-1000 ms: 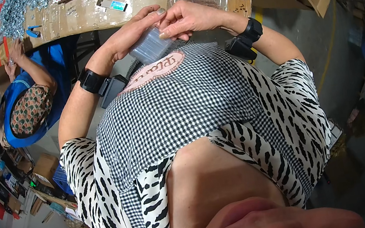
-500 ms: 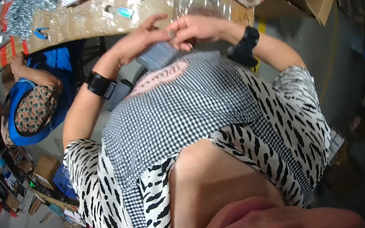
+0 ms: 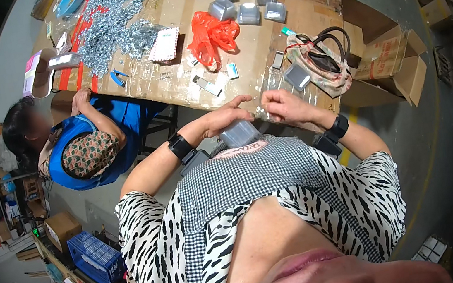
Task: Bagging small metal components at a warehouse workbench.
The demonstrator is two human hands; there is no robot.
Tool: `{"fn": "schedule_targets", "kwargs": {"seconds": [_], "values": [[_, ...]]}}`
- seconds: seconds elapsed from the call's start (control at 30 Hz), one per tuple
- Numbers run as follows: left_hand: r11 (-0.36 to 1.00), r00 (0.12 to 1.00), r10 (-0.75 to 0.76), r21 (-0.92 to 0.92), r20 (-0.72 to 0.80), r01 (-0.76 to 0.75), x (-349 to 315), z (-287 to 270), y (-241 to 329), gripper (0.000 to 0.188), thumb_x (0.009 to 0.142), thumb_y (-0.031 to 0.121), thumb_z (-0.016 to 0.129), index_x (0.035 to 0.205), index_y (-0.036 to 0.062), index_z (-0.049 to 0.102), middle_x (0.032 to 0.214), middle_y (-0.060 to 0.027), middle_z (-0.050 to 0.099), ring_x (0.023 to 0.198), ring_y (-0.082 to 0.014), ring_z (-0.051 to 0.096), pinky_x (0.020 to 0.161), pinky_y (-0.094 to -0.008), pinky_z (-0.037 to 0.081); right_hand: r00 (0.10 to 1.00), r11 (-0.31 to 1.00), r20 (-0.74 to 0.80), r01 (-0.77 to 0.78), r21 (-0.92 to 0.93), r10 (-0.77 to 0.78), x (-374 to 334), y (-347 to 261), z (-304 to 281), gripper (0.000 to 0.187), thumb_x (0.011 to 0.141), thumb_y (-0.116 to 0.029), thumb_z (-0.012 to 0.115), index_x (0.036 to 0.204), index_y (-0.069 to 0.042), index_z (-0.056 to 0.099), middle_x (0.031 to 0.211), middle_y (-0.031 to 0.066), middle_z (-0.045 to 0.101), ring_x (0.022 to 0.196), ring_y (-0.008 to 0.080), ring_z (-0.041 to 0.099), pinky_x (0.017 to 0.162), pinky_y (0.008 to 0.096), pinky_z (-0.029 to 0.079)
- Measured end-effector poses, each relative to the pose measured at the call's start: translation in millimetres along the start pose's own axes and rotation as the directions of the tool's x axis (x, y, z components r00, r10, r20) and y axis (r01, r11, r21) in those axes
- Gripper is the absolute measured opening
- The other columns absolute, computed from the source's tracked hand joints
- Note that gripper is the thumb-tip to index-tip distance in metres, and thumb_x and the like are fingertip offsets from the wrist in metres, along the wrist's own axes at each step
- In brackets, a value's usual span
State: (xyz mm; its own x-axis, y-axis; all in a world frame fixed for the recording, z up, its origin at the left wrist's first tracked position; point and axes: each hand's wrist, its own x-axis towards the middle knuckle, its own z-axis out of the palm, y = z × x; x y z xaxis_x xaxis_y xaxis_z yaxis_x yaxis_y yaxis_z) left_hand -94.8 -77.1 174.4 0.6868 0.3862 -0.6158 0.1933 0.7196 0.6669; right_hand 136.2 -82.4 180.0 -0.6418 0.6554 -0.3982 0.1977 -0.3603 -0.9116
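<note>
My left hand (image 3: pixel 227 119) is closed around a translucent plastic pack (image 3: pixel 239 134), held low in front of my checked apron. The pack is box-shaped, but its contents cannot be made out. Just to the right, near the table's front edge, my right hand (image 3: pixel 286 105) is curled with thumb and fingers pinched together. Anything between those fingertips is too small to tell. A gap separates the two hands. Beyond the right hand, a similar clear pack (image 3: pixel 297 77) lies on the table beside a patterned cloth bag with dark handles (image 3: pixel 321 64).
The cardboard-covered table (image 3: pixel 170 85) bears a heap of small shiny metal pieces (image 3: pixel 110 26), a red plastic bag (image 3: pixel 210 40), blue-handled snips (image 3: pixel 120 78) and several clear packs (image 3: pixel 248 13). Open cartons (image 3: pixel 389 65) stand at right. A person in blue (image 3: pixel 85 146) sits at left.
My hands were touching over the plastic pack; now the right hand has drawn away to the right. The head view has shifted, showing more of the table.
</note>
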Motion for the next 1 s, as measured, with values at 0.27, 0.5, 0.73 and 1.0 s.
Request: {"fn": "schedule_targets", "kwargs": {"seconds": [0.27, 0.5, 0.73, 1.0], "values": [[0.996, 0.992, 0.068, -0.058, -0.109, -0.074, 96.1, -25.3, -13.4, 0.067, 0.083, 0.01, 0.057, 0.142, 0.0021, 0.024, 0.107, -0.0121, 0.062, 0.101, -0.0182, 0.058, 0.091, -0.027, 0.043, 0.975, 0.959, -0.154, 0.191, 0.21, -0.16, 33.2, 75.1, -166.0, 0.014, 0.094, -0.018, 0.052, 0.084, -0.008, 0.052, 0.067, -0.0048, 0.048, 0.055, 0.0005, 0.045, 0.05, 0.0165, 0.038], [0.999, 0.995, 0.045, 0.008, -0.087, -0.045, 137.7, -25.3, -16.4, 0.069, 0.082, 0.019, 0.059, 0.141, 0.0064, 0.026, 0.112, -0.0168, 0.058, 0.106, -0.0211, 0.056, 0.091, -0.0295, 0.045, 0.861, 0.952, -0.438, 0.147, -0.269, -0.257, 20.3, 134.4, -241.9, 0.017, 0.093, -0.019, 0.053, 0.086, -0.004, 0.056, 0.073, -0.0009, 0.055, 0.058, 0.0056, 0.05, 0.053, 0.0197, 0.04], [0.999, 0.994, 0.026, 0.042, -0.109, -0.021, 147.0, -20.0, -16.0, 0.07, 0.08, 0.018, 0.055, 0.142, 0.0053, 0.026, 0.109, -0.01, 0.06, 0.098, -0.0162, 0.058, 0.086, -0.0254, 0.046, 0.711, 0.289, -0.285, -0.12, -0.95, -0.642, 49.6, 185.2, -242.7, 0.012, 0.079, -0.008, 0.055, 0.084, 0.003, 0.052, 0.079, 0.0209, 0.058, 0.068, 0.0342, 0.06, 0.064, 0.0414, 0.049], [0.999, 0.994, 0.037, 0.012, -0.104, -0.036, 146.8, -25.7, -20.6, 0.068, 0.082, 0.018, 0.055, 0.142, 0.0058, 0.026, 0.108, -0.0099, 0.061, 0.097, -0.0161, 0.058, 0.085, -0.0253, 0.047, 0.869, 0.233, -0.343, -0.274, -0.933, -0.356, 76.1, 209.0, -222.6, 0.014, 0.079, -0.005, 0.05, 0.082, 0.005, 0.06, 0.08, 0.0247, 0.063, 0.078, 0.038, 0.064, 0.065, 0.0437, 0.053]]}}
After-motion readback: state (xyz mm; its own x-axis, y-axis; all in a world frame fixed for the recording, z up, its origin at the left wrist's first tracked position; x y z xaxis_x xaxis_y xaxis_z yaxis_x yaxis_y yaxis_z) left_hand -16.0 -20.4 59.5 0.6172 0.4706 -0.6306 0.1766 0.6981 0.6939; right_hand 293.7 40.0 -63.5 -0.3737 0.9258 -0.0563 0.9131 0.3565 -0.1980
